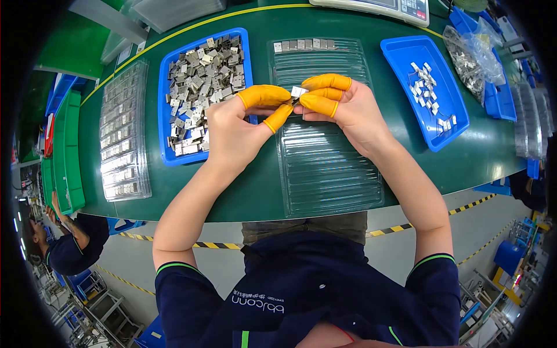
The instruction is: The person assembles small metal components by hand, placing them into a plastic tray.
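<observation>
My left hand and my right hand meet over a clear plastic ribbed tray. Yellow finger cots cover several fingertips on both. Pinched between them is a small white connector, with something dark just below it that the fingertips partly hide. A row of small silvery parts lies in the tray's far slot. To the left of my left hand, a blue bin holds a heap of small silvery metal pieces. Beyond my right hand, another blue bin contains loose white connectors, some with thin wires.
A filled clear tray lies at the left of the green table, beside green bins. A scale stands at the back. Plastic bags lie far right. Another person is at the left.
</observation>
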Demonstrator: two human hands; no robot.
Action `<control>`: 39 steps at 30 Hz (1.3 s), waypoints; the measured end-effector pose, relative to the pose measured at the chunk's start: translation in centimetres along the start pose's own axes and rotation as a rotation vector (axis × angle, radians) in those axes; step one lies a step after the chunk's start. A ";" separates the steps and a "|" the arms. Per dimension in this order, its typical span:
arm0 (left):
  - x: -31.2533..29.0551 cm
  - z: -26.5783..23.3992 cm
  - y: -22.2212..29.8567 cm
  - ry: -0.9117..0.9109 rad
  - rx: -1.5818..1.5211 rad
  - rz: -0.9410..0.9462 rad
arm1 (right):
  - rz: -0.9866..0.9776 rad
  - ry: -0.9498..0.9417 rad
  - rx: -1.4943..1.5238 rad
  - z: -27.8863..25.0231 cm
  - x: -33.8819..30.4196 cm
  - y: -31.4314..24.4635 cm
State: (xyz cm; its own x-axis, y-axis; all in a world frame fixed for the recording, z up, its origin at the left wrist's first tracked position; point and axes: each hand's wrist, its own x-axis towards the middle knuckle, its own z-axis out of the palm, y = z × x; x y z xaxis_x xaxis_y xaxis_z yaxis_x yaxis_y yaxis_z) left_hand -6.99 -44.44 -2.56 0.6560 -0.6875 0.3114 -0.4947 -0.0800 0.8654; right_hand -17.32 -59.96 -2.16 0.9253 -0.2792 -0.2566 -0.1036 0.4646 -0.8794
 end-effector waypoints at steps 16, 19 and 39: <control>0.0 0.3 -0.6 -0.133 -0.514 -0.258 | -0.183 0.048 -0.048 -0.4 0.4 0.8; 0.1 0.4 -0.9 -0.117 -0.550 -0.282 | -0.287 0.065 -0.154 0.0 0.4 1.0; -0.3 0.5 0.0 -0.586 0.257 0.506 | -0.367 0.213 -0.319 -1.0 0.9 1.0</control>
State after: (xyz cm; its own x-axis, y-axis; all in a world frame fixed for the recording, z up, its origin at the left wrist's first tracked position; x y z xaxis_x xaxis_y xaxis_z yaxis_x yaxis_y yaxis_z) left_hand -7.44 -44.63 -2.87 -0.0511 -0.9451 0.3228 -0.8132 0.2270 0.5359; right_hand -16.89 -60.54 -3.69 0.8305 -0.5552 0.0449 0.0771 0.0347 -0.9964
